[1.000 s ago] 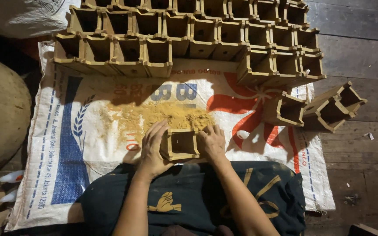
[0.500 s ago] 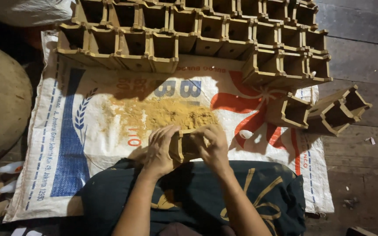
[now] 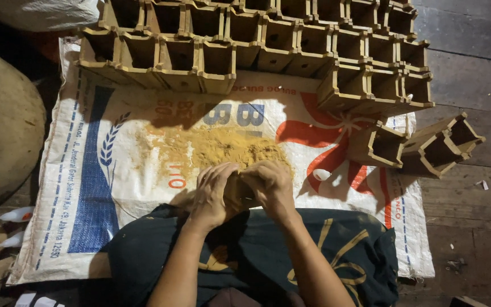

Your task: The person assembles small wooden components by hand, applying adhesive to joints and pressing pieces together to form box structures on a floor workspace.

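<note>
Head camera looks straight down at my two hands, held close together just above my lap. My left hand (image 3: 214, 193) curls round the near-left side of a small square clay pot (image 3: 238, 190), fingers bent and pressed against its wall. My right hand (image 3: 268, 186) closes over the top and right side of the same pot, its fingers folded down across the rim. Between them my hands cover nearly all of the pot, so only a sliver of tan wall shows in the gap; I think its mouth is turned toward my right palm, but I cannot tell for sure.

The pot sits at the near edge of a heap of yellow-brown powder (image 3: 223, 150) that is spread on a white woven sack (image 3: 115, 187) with blue and red print. The sack lies flat on a dark plank floor (image 3: 478, 216). My lap, under dark cloth with yellow markings (image 3: 336, 250), overlaps the sack's near edge.

Along the far side of the sack stand rows of square clay pots (image 3: 268, 34), packed touching one another, mouths facing up. To the right, three more pots (image 3: 421, 145) lie tipped on their sides, half on the sack, half on the floor. A big rounded tan sack (image 3: 1, 125) fills the left edge.
</note>
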